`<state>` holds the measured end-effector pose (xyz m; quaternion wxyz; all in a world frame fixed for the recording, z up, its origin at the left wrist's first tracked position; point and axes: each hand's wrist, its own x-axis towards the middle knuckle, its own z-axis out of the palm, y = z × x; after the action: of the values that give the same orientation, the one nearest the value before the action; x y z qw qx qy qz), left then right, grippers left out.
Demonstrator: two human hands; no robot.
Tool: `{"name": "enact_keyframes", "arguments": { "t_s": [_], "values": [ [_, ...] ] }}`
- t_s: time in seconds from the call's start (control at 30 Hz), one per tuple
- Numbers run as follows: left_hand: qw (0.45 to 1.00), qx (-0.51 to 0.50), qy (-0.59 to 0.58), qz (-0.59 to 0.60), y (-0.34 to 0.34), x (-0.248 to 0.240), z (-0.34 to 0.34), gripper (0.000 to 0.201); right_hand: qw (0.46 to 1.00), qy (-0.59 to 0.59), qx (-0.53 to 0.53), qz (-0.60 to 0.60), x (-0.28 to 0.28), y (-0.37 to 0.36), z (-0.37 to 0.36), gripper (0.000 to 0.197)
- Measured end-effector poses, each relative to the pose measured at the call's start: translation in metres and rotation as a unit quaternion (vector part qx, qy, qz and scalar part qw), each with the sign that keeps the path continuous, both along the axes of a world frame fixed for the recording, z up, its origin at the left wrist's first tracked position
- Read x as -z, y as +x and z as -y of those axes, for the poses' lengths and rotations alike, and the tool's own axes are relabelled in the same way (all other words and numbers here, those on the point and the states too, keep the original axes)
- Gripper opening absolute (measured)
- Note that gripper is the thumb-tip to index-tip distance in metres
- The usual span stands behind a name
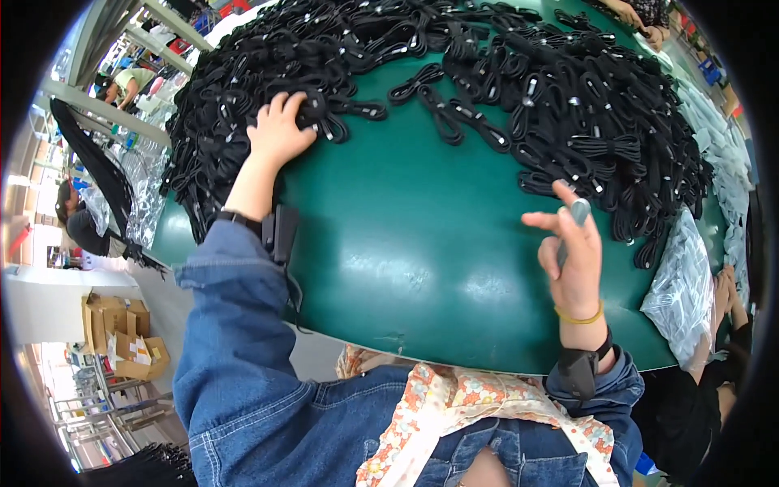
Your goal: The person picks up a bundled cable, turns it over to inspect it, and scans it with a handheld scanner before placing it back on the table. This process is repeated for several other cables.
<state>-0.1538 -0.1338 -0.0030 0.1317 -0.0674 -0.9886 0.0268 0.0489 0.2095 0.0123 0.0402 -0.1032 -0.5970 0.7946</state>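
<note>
A large heap of coiled black cables [235,89] with silver plugs spreads over the far and left parts of the green table [398,219]. My left hand [280,134] lies on the near edge of this heap, fingers spread, with no cable gripped that I can see. Over the table's right part is my right hand [574,260], some fingers stretched out and others partly bent, nothing visible in its palm. A small grey cover [579,211] sits on one of its fingers. Nearest to it are bundled cables [560,183] of the right-hand heap.
A few cable bundles [446,114] lie apart at the table's far middle. Clear plastic bags [682,284] rest along the right edge, where another person's hands [722,296] show. Another person's hands [641,24] are at the far right. Cardboard boxes [126,333] stand on the floor at left.
</note>
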Motion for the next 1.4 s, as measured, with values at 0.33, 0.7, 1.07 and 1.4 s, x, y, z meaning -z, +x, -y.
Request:
{"name": "enact_keyframes", "arguments": {
  "t_s": [0.33, 0.7, 1.07, 1.4],
  "values": [
    [0.982, 0.169, -0.078, 0.018, 0.098, -0.014, -0.045, 0.054, 0.992, -0.075, -0.098, 0.024, 0.024, 0.009, 0.020, 0.032],
    [0.936, 0.257, 0.237, 0.033, 0.115, -0.028, -0.053, 0.035, 0.991, -0.028, -0.125, -0.028, 0.032, 0.007, 0.006, 0.031],
    [0.481, 0.248, 0.797, 0.270, 0.164, 0.000, -0.158, 0.045, 0.982, 0.034, -0.152, -0.108, 0.015, 0.018, 0.007, 0.047],
    [0.430, 0.259, 0.811, 0.302, 0.164, 0.000, -0.150, 0.043, 0.975, 0.117, -0.102, -0.161, 0.014, 0.022, 0.009, 0.048]
  ]
}}
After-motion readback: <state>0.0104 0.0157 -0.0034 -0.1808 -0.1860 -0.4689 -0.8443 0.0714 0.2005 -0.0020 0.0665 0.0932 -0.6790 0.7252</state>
